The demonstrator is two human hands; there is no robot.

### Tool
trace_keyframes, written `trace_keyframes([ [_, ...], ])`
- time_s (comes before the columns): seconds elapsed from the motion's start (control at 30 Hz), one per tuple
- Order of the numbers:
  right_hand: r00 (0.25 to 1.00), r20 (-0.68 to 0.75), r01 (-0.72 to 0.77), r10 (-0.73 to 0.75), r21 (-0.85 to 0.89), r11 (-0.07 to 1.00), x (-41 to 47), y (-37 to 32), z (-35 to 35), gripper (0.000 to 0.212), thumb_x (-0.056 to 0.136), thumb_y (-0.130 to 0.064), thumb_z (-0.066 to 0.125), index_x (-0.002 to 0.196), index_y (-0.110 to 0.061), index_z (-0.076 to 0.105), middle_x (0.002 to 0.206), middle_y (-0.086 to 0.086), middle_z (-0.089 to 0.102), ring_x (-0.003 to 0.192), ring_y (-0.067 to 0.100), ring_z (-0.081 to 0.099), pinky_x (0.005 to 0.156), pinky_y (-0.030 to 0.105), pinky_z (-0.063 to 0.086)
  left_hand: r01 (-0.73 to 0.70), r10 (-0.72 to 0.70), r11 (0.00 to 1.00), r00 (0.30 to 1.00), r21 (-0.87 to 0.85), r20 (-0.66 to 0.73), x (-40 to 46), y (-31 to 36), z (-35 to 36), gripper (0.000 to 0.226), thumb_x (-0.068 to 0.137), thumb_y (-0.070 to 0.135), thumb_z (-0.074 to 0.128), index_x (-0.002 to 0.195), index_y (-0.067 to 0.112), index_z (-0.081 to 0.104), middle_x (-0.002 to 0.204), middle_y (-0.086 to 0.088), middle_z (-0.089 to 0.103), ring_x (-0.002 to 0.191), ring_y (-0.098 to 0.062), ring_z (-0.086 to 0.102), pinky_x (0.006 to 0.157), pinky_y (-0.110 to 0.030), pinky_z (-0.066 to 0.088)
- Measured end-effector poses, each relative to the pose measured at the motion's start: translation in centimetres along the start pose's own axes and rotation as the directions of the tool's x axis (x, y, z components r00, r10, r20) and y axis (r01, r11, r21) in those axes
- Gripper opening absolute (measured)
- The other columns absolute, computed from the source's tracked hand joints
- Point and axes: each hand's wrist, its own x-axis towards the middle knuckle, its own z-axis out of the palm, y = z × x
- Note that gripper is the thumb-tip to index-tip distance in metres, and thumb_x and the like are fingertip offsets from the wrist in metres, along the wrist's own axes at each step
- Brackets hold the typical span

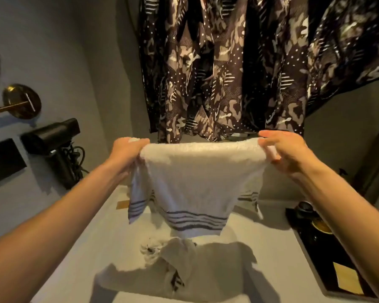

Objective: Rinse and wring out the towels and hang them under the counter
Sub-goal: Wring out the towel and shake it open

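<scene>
Towel (193, 184), white with dark stripes near its lower edge, hangs stretched between my two raised hands above a pale counter (271, 248). On the wall at far left, a black hair dryer (53, 138) sits in its holder. My left hand (127, 152) is closed around the towel's left top corner; my right hand (287, 152) pinches the right top corner. Below it, a second crumpled towel (173, 265) lies on the counter. Behind, a patterned curtain (228, 68) hangs; a dark tray (324, 259) sits at right.

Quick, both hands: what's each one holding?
Left hand: closed on the striped white towel, left corner.
Right hand: pinching the same towel's right corner.
</scene>
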Motion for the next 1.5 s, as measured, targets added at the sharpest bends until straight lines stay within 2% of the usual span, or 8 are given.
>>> trace_keyframes([
  [0.2,0.915,0.132,0.401,-0.380,-0.219,0.890,-0.9,-6.4,-4.4,0.015,0.079,-0.008,0.076,0.089,-0.019,0.080,0.086,0.007,0.077,0.073,0.012,0.071,0.067,0.024,0.060,-0.218,0.229,0.955,0.973,0.201,-0.033,-0.9,4.9,-4.0,0.030,0.090,0.044,0.067,0.082,0.017,0.057,0.079,-0.003,0.059,0.069,-0.017,0.055,0.061,-0.030,0.044],
  [0.4,0.912,0.242,0.374,-0.332,-0.156,0.914,-3.4,-6.8,-5.1,0.028,0.090,0.008,0.058,0.105,-0.009,0.074,0.085,0.005,0.067,0.069,0.014,0.055,0.064,0.029,0.044,0.221,-0.213,0.971,0.973,-0.091,0.087,-5.2,3.7,-3.6,0.017,0.086,0.016,0.059,0.069,0.014,0.060,0.061,-0.009,0.054,0.043,-0.017,0.057,0.043,-0.021,0.049],
  [0.53,0.924,0.279,0.264,-0.261,0.026,0.964,-6.1,-7.6,-3.6,0.039,0.086,0.016,0.045,0.089,-0.014,0.070,0.082,0.006,0.062,0.065,0.015,0.054,0.059,0.025,0.039,0.386,-0.470,0.882,0.767,0.272,0.436,-10.6,-2.5,-2.1,0.032,0.078,0.034,0.080,0.084,0.002,0.080,0.081,-0.016,0.077,0.064,-0.024,0.074,0.057,-0.032,0.061],
  [0.63,0.909,0.320,0.279,-0.267,0.006,0.960,-8.4,-7.7,-3.5,0.041,0.079,0.019,0.045,0.082,-0.013,0.071,0.075,0.006,0.065,0.063,0.016,0.058,0.057,0.022,0.046,0.310,-0.435,0.884,0.821,0.350,0.370,-13.6,-7.0,0.3,0.030,0.075,0.002,0.079,0.048,0.010,0.068,0.057,-0.006,0.064,0.048,-0.015,0.062,0.043,-0.023,0.048],
  [0.77,0.919,0.280,0.324,-0.278,-0.133,0.937,-10.6,-7.8,-6.4,0.040,0.070,0.015,0.050,0.078,-0.017,0.072,0.077,0.005,0.066,0.071,0.018,0.058,0.065,0.026,0.044,0.310,-0.359,0.932,0.856,0.185,0.373,-15.3,-8.8,1.6,0.017,0.078,0.004,0.075,0.071,0.009,0.060,0.068,-0.012,0.051,0.068,-0.023,0.051,0.056,-0.031,0.042],
  [1.07,0.911,0.264,0.385,-0.316,-0.269,0.883,-14.7,-6.7,-12.8,0.040,0.068,0.017,0.044,0.074,-0.014,0.068,0.082,0.003,0.065,0.089,0.019,0.054,0.075,0.028,0.041,0.196,-0.535,0.832,0.526,0.519,0.661,-21.7,-8.5,5.9,0.018,0.086,0.026,0.075,0.083,0.008,0.072,0.076,-0.010,0.067,0.063,-0.019,0.062,0.055,-0.028,0.049],
  [1.3,0.906,0.310,0.395,-0.287,-0.381,0.836,-17.3,-5.7,-18.9,0.038,0.064,0.016,0.045,0.076,-0.010,0.069,0.074,-0.009,0.070,0.081,0.010,0.061,0.076,0.030,0.046,0.317,-0.470,0.879,0.703,0.357,0.534,-25.4,-6.8,7.2,0.024,0.090,0.009,0.070,0.111,-0.005,0.070,0.093,-0.015,0.064,0.081,-0.027,0.061,0.055,-0.030,0.057],
  [1.5,0.904,0.329,0.375,-0.274,-0.302,0.876,-20.0,-5.4,-26.2,0.035,0.060,0.013,0.045,0.075,-0.008,0.070,0.078,0.003,0.068,0.091,0.028,0.055,0.078,0.037,0.042,0.441,-0.367,0.886,0.854,-0.140,0.368,-31.2,-5.1,9.9,0.025,0.093,-0.013,0.050,0.090,0.010,0.058,0.069,-0.009,0.054,0.046,-0.013,0.051,0.043,-0.022,0.043],
])
